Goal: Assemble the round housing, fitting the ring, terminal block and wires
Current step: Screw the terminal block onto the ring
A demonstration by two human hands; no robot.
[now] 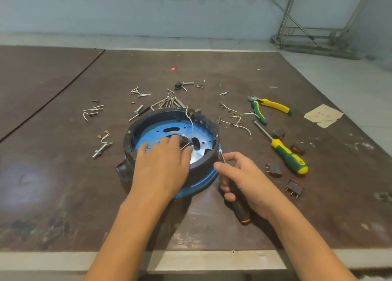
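The round housing (201, 183) sits mid-table (63, 174): a glossy blue shell under a matte black ring (132, 132). The left hand (161, 166) reaches in palm down, pinching a thin white wire (192, 125). The right hand (248, 179) curls round a black-handled screwdriver (241, 212) beside the rim.

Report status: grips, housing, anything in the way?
Left grip pinches white wire inside housing. Right grip holds screwdriver, tip at housing rim. Loose screws and pliers lie beside it, nothing blocking.
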